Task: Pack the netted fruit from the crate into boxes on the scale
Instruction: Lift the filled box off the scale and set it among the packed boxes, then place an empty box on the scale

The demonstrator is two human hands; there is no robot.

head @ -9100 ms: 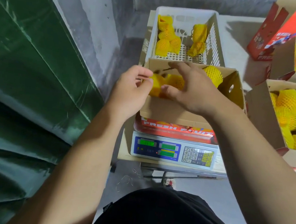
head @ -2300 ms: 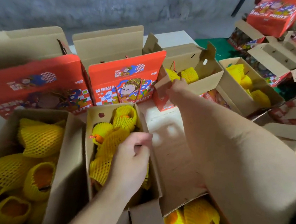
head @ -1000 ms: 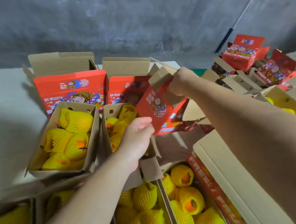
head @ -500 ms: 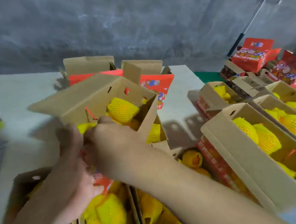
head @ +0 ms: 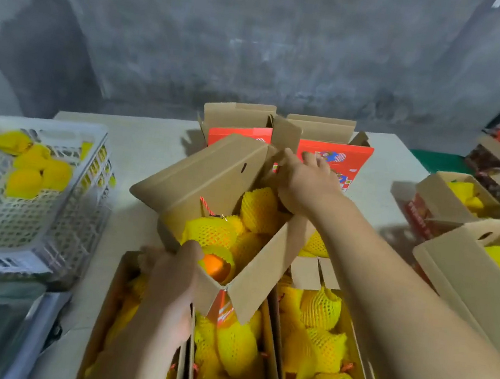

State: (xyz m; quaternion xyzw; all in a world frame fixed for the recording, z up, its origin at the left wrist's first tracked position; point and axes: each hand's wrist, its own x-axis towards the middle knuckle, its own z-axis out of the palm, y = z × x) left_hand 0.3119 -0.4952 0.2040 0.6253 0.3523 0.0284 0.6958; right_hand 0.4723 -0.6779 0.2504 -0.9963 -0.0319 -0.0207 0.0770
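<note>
Head view | grey concrete wall (head: 263, 32) behind pale table (head: 139, 149) | white crate (head: 27, 207) at left holds netted fruit (head: 25, 182) | filled box (head: 211, 184) lifted over packed boxes | left hand (head: 173, 278) grips near end, right hand (head: 304, 180) grips far end

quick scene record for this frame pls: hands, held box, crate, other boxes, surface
left hand: grips near end of the held box
right hand: grips far end of the held box
held box: open cardboard, tilted, lifted above the packed boxes, flaps up
held box contents: netted fruit, one orange fruit showing through its net
crate: white plastic, left side, a few yellow netted fruit inside
packed boxes: open, filled, below the held box
red boxes: standing open behind
surface: pale table
scale: not clearly identifiable
</note>
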